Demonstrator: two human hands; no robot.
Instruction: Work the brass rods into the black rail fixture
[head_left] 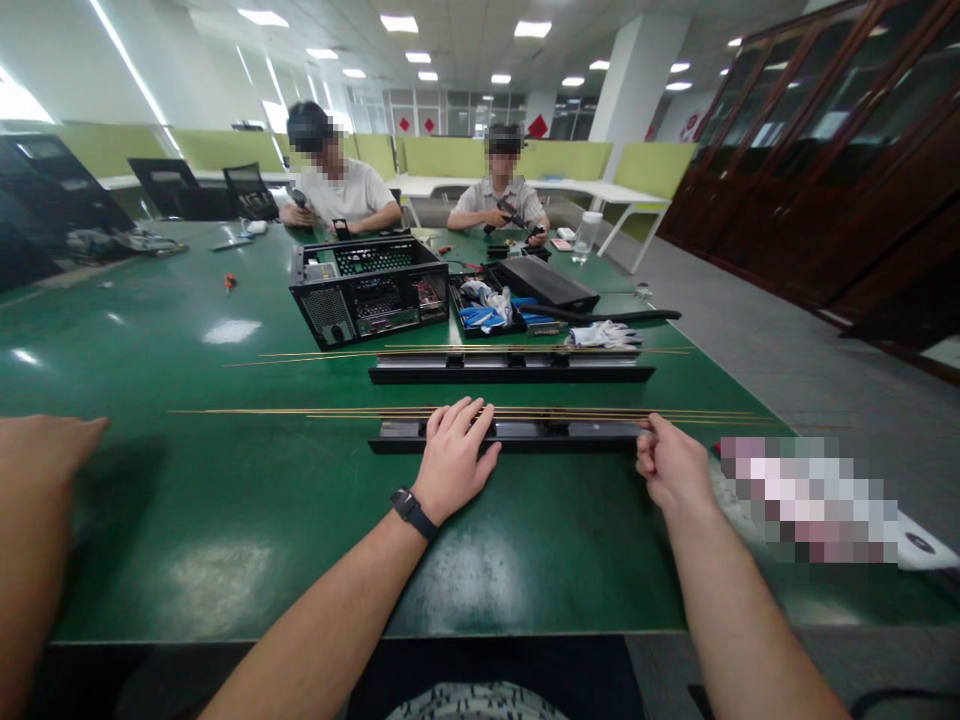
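Observation:
My left hand (459,455), with a dark watch on the wrist, lies palm down with its fingers stretched over several thin gold-coloured rods (585,410). Those rods run lengthwise along the nearer black and silver metal rail (592,441), reaching past both of its ends. At the rail's right end, thumb and forefinger of my right hand (671,462) are pinched together on a thin gold rod, the other fingers curled in. Farther back lies a parallel rail (517,375) with black clips and more thin gold rods on it.
Behind the rails stand an opened black computer case (371,292) and a tray of gloves (484,308). A white glove (604,334) lies nearby. Another person's hand (49,450) reaches in at left. Two people sit opposite. A blurred-out item (810,500) lies at right.

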